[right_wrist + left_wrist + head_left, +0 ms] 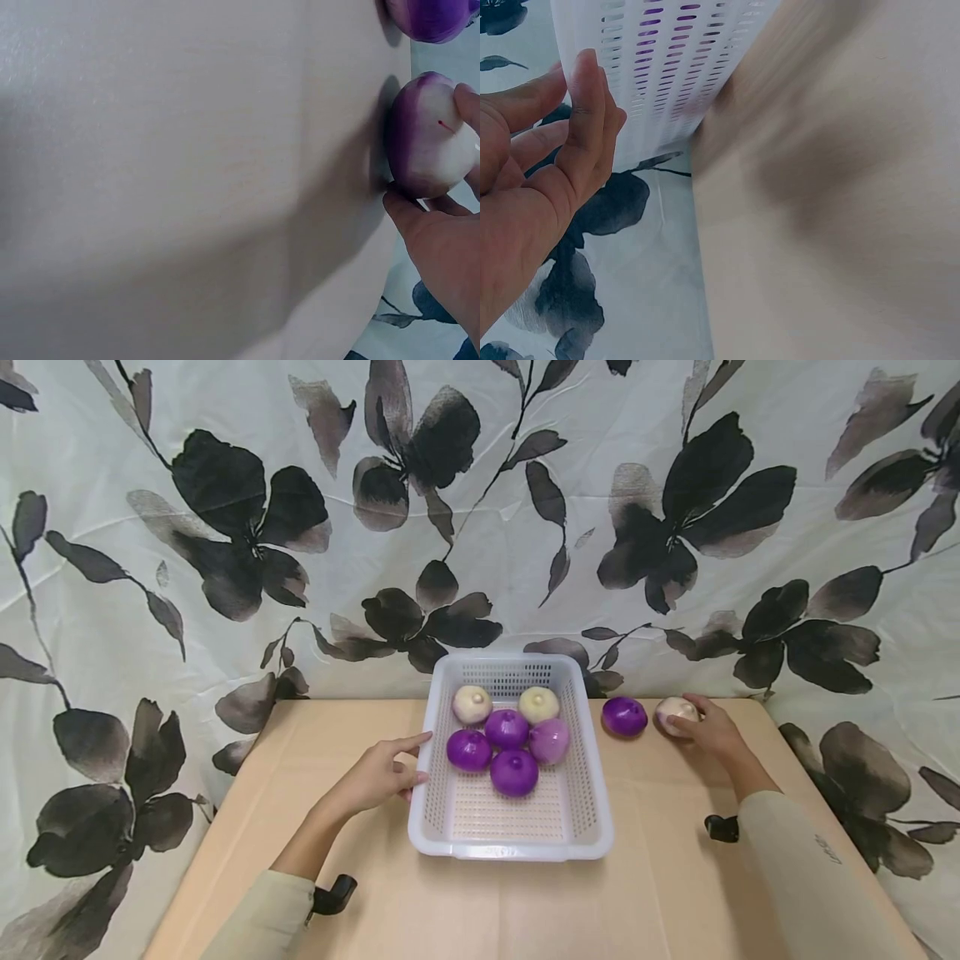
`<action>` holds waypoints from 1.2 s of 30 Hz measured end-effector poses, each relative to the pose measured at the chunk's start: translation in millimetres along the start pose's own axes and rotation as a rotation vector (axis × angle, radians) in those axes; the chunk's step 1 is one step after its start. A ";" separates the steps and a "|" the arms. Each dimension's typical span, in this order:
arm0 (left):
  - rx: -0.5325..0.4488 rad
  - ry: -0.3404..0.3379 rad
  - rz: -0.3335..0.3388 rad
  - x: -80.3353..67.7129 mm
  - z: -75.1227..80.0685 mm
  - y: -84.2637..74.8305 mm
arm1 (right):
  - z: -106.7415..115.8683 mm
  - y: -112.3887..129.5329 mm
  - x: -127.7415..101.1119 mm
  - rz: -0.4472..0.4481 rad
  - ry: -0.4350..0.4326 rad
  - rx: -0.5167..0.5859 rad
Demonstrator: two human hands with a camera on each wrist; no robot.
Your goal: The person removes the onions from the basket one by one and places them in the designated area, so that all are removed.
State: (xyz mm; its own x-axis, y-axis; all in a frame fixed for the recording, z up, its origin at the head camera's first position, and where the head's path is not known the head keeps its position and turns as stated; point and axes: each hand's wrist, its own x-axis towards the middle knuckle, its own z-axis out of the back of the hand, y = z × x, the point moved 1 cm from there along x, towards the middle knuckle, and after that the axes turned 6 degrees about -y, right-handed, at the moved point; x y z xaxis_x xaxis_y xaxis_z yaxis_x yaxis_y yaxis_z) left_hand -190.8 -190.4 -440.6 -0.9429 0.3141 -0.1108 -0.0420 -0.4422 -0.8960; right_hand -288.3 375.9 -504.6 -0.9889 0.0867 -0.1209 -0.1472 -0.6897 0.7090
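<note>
At the far right of the table, my right hand (712, 728) grips a pale onion (677, 717), its fingers around the bulb. In the right wrist view this onion (424, 139) shows a purple side, a white side and a small red mark. A dark purple onion (624, 717) lies just left of it. My left hand (382, 774) holds the left rim of a white perforated basket (597, 785), with fingertips at the rim and outer wall (675, 67). Inside are several onions: two whitish ones (472, 704), a lighter purple one (550, 741) and dark purple ones (514, 772).
The basket stands mid-table on a light tan surface (517, 910). A white cloth (555, 552) with dark floral print hangs behind the table and along its sides. The two onions outside the basket lie near the table's back edge.
</note>
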 end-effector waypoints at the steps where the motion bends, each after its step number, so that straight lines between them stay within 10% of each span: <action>1: -0.001 0.002 -0.001 0.3 0.2 0.2 | -0.9 0.2 0.0 -0.003 0.001 0.006; 36: -0.002 -0.005 0.015 0.6 0.8 4.5 | 17.3 25.3 -18.1 0.138 -0.006 0.008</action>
State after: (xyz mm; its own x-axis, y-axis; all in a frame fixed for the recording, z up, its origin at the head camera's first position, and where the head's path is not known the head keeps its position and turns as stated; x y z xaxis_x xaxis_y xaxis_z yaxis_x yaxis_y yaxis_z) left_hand -191.9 -192.9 -444.3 -0.9451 0.3029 -0.1224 -0.0268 -0.4451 -0.8951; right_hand -274.5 369.3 -472.4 -0.9998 -0.0042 -0.0180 -0.0101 -0.6893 0.7244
